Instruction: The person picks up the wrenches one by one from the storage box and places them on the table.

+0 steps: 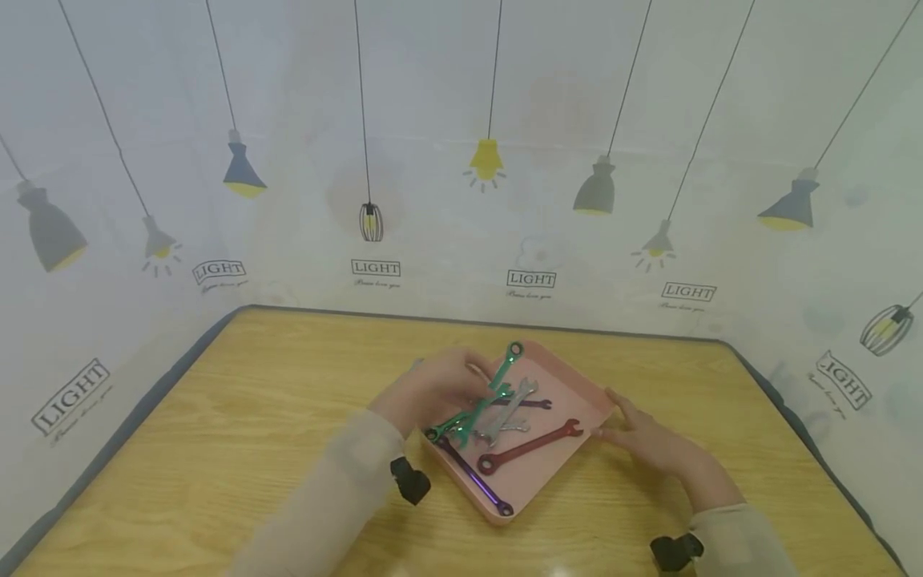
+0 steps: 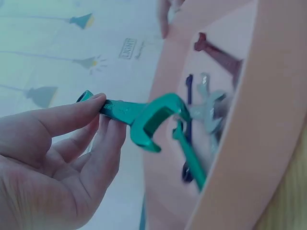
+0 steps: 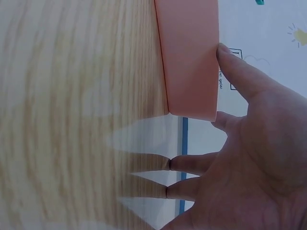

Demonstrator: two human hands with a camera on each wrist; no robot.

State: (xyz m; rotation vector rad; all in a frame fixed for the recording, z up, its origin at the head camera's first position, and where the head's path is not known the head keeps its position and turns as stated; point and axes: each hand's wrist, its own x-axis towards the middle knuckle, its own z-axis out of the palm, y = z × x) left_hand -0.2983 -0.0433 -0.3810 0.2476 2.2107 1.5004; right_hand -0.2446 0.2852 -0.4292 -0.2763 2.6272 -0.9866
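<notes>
My left hand point(image 1: 450, 377) is over the left side of a shallow pink tray point(image 1: 570, 373). Its thumb and fingers pinch a green combination wrench point(image 2: 122, 111), whose open end points toward the tray in the left wrist view. Inside lie more green wrenches point(image 1: 472, 418), silver wrenches point(image 1: 513, 410), a red wrench point(image 1: 530, 447) and a dark purple wrench point(image 1: 537, 404). A shiny purple wrench point(image 1: 476, 477) lies along the near left wall. My right hand point(image 1: 652, 437) touches the tray's right corner, thumb at the rim and forefinger round the corner, other fingers spread straight onto the table.
The tray sits angled on a wood-grain table point(image 1: 281, 385). A pale wall covering point(image 1: 447, 232) printed with lamps rises behind the table and on both sides. Each wrist carries a small black device, one on the left wrist point(image 1: 409, 481) and one on the right wrist point(image 1: 676, 553).
</notes>
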